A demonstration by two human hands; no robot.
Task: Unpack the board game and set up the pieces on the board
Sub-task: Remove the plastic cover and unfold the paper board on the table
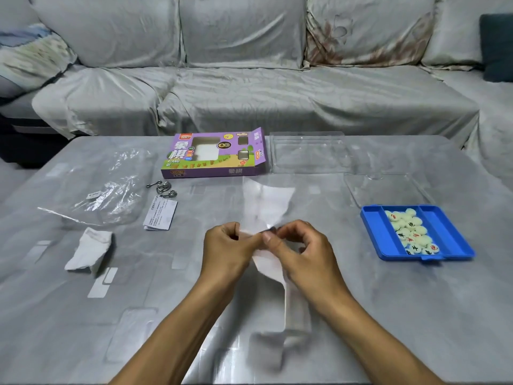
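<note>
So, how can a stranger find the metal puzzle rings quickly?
Start at the purple game box at the table's far edge. Just nearer and left of it lie the metal rings, above a small printed card. They alone are bent grey wire; the neighbours are plastic and paper.

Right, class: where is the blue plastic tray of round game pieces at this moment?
In the head view, the blue plastic tray sits on the grey table's right side, beyond the right hand, just nearer than the clear plastic lid.

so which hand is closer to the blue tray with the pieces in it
Right. The right hand is mid-table pinching the folded white sheet, with bare table between it and the blue tray on its right. The left hand pinches the same sheet further left, beyond the right hand.
</note>
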